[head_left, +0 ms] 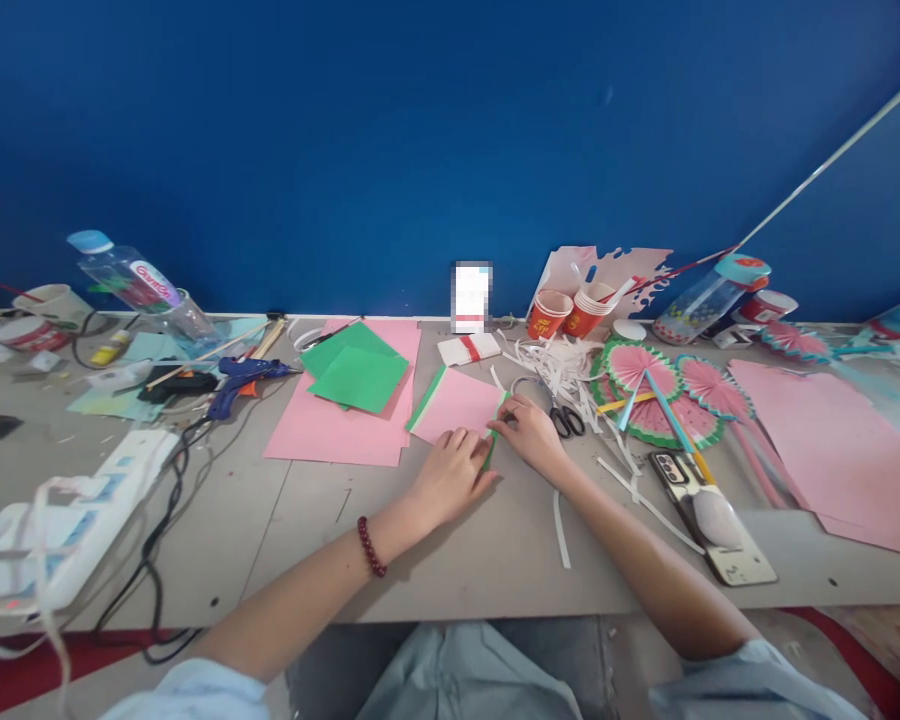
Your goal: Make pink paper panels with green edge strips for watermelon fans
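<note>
A sheet of pink paper [461, 400] with green strips along its left and right edges lies on the table in front of me. Over its near edge rests my left hand [456, 478], fingertips pressing on the paper and thumb stretched out to the right. Fingers of my right hand [529, 432] pinch the paper's right edge, by the green strip. Black-handled scissors [568, 421] lie just beyond that hand. To the left, green paper sheets [361, 378] are stacked on larger pink sheets [300, 428].
Pleated watermelon-pattern paper fans [645, 385] and a phone [712, 520] lie to the right. White paper strips [562, 360] are heaped before red paper cups [551, 315]. At left are a blue glue gun [244, 380], a power strip [112, 510] and a tilted bottle [127, 275].
</note>
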{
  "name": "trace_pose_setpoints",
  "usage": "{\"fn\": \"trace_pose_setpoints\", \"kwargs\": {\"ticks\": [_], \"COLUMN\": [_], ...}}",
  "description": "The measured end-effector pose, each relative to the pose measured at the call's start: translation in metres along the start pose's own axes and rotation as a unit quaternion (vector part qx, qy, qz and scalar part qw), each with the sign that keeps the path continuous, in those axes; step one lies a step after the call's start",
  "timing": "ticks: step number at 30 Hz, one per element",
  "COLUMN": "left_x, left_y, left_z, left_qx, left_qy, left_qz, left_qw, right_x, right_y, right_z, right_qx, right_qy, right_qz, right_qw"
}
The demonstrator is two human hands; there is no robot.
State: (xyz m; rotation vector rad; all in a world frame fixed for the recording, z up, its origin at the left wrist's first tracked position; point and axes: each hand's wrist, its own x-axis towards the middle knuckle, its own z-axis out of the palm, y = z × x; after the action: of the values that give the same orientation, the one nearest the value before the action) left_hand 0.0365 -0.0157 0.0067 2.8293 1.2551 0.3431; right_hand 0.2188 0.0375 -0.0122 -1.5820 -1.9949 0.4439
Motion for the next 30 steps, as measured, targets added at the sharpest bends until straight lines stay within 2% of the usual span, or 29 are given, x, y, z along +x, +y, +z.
{"fn": "trace_pose_setpoints", "kwargs": {"ticks": [7,16,26,30], "left_x": [-0.009,-0.012,-0.005,-0.003], "left_y": [0.005,0.009,0.003,-0.002], "left_z": [-0.001,0.002,0.001,-0.001], "left_qx": [0.048,0.046,0.045,0.04], "left_qy": [0.008,0.035,0.019,0.028], "left_qz": [0.026,0.05,0.064,0.089], "left_qw": [0.999,0.997,0.997,0.995], "right_x": [0.001,0.002,0.002,0.002], "right_y": [0.002,0.003,0.001,-0.001], "right_z": [0.0,-0.002,-0.003,-0.003], "right_qx": [0.008,0.023,0.036,0.027], "right_qy": [-0.001,-0.002,0.007,0.011], "right_qz": [0.004,0.003,0.01,0.013], "right_qw": [1.0,1.0,0.999,0.999]}}
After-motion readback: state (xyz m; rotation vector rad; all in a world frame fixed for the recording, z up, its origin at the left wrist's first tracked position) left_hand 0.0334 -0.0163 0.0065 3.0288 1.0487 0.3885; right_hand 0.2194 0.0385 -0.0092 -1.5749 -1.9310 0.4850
